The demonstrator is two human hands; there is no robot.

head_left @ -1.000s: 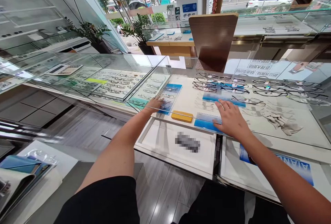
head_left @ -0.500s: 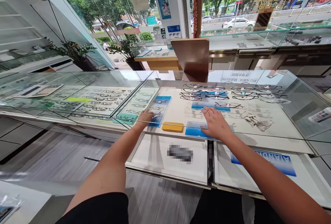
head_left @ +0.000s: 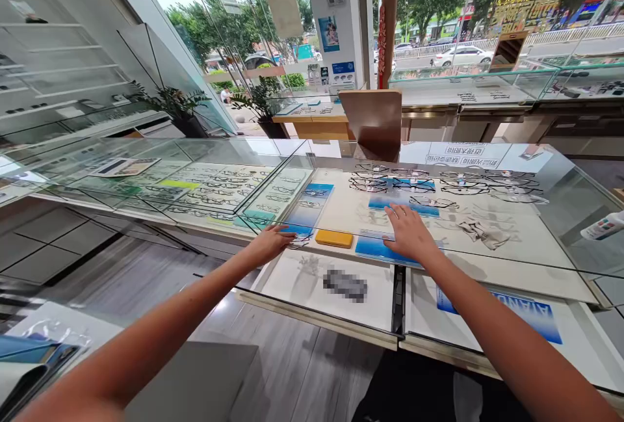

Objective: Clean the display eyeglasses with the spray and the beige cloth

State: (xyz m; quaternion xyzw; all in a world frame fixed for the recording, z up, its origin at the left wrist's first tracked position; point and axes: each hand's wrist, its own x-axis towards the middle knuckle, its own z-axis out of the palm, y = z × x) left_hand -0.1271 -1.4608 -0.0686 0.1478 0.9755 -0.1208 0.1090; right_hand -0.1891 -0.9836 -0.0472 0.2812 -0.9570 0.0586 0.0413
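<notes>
I stand behind a glass display counter [head_left: 511, 227] filled with rows of eyeglasses [head_left: 390, 181]. My left hand [head_left: 270, 243] reaches into the case at its near edge, beside a blue card [head_left: 305, 214], with the fingers curled round a pair of glasses [head_left: 298, 238]. My right hand [head_left: 408, 233] lies flat and open inside the case, fingers spread over a blue sign [head_left: 383, 248]. A yellow glasses case [head_left: 334, 238] sits between the two hands. Further right, a crumpled grey cloth [head_left: 480, 233] lies on the white display board.
Two pulled-out white drawers [head_left: 292, 279] stick out below the counter toward me. A second glass case [head_left: 160, 181] with more eyeglasses runs to the left. A brown mirror stand [head_left: 374, 119] rises on the counter's far side. A white bottle [head_left: 604, 225] lies at the right.
My left hand has drawn back from the blue card toward the case's near edge, with a pair of glasses now in its fingers. My right hand stays flat. The camera view shifted slightly.
</notes>
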